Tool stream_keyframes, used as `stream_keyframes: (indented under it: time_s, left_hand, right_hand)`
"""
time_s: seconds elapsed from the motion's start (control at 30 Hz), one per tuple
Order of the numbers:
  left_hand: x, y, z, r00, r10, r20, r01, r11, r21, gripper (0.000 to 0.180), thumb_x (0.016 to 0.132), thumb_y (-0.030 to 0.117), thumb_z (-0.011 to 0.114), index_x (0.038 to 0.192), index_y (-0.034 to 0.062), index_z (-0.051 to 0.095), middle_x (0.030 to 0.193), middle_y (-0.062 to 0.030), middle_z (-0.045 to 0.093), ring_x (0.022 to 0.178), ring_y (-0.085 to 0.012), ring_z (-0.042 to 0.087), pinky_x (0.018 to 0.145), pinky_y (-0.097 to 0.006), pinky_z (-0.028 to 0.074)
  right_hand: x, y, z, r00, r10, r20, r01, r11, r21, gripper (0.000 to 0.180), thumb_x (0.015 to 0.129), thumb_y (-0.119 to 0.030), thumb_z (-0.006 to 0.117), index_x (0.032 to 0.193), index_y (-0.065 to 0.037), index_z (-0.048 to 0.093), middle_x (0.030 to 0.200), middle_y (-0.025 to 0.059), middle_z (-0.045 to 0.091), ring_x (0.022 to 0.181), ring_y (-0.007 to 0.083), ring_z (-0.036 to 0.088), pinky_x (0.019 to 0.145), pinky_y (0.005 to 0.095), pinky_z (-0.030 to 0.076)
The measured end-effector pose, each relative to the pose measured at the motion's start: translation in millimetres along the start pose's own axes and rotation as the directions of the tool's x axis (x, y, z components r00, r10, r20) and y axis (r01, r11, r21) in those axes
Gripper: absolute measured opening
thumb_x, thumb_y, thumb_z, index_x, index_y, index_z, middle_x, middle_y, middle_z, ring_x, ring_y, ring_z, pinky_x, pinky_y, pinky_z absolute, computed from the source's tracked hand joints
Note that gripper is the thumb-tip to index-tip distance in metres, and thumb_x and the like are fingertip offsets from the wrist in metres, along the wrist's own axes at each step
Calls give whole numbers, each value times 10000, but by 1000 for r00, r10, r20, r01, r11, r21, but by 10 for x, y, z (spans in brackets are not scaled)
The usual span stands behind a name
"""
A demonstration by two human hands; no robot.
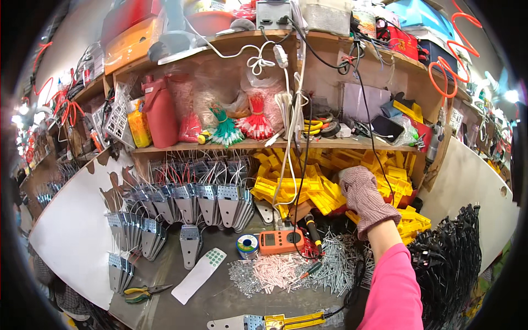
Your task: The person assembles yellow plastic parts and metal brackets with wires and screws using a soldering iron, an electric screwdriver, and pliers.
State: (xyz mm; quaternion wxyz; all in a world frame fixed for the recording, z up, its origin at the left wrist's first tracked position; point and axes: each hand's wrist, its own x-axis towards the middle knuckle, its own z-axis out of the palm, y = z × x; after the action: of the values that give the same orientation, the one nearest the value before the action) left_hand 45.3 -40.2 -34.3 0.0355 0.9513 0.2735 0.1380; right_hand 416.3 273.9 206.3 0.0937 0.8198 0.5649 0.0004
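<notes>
**One gloved hand at a heap of yellow plastic pieces**

One right hand [360, 192], in a checked cloth glove, reaches into the yellow pieces [324, 199], which are too many to count and lie heaped beneath the shelf [220, 145] at the back of the desk [220, 300]. Whether its fingers grip a piece cannot be told. One further yellow holder [275, 322], joined to a metal plate, lies at the near edge.

Mid-desk are one orange meter [278, 242], one reel [247, 246], one black-and-yellow handled tool [313, 231] and three small heaps: clear bits [243, 276], pinkish pieces [276, 271] and grey screws [336, 264]. To the left lie one white strip [193, 279], one pair of pliers [146, 293] and rows of wired metal plates [206, 203], uncounted.

Hanging cords [297, 104] cross in front of the yellow heap; a mass of black cables [452, 258] stands right of the forearm.
</notes>
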Motion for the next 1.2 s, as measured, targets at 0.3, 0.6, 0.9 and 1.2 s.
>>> stream_keyframes:
  time_s: [0.3,0.6,0.9,1.2]
  left_hand:
    - [-57,59,-7,998,-53,-37,55,997,46,447,880,377,615,1131,8,597,1231,-270,571,1201,-472,520,885,-524,523]
    - [77,50,-194,991,4,-135,-3,1000,12,430,860,340,645,1095,-18,600,1176,-257,571,1218,-465,516,719,-454,577]
    - [84,51,-212,1000,11,-27,-9,997,76,501,845,325,655,1188,-24,548,1274,-282,527,1237,-448,504,799,-439,555]
    - [21,90,-244,1000,3,3,-3,999,46,518,831,317,674,1171,-53,547,1245,-291,531,1219,-473,499,885,-473,535]
  right_hand:
    - [750,948,464,835,-139,-532,120,990,-70,283,903,-88,508,1142,-69,659,1066,199,691,992,398,668,837,448,542]
    - [-1006,1154,761,483,-113,-868,693,655,301,424,760,189,425,1080,-10,618,1005,163,622,942,312,633,830,328,474]
    - [-1698,1531,1610,900,-78,-428,223,928,300,198,894,-143,589,1050,-55,672,966,182,695,901,378,671,820,442,542]
    - [-1338,1913,1614,949,-300,96,315,895,-317,434,875,-100,551,1268,-269,622,1453,80,441,1420,333,334,1135,533,295]
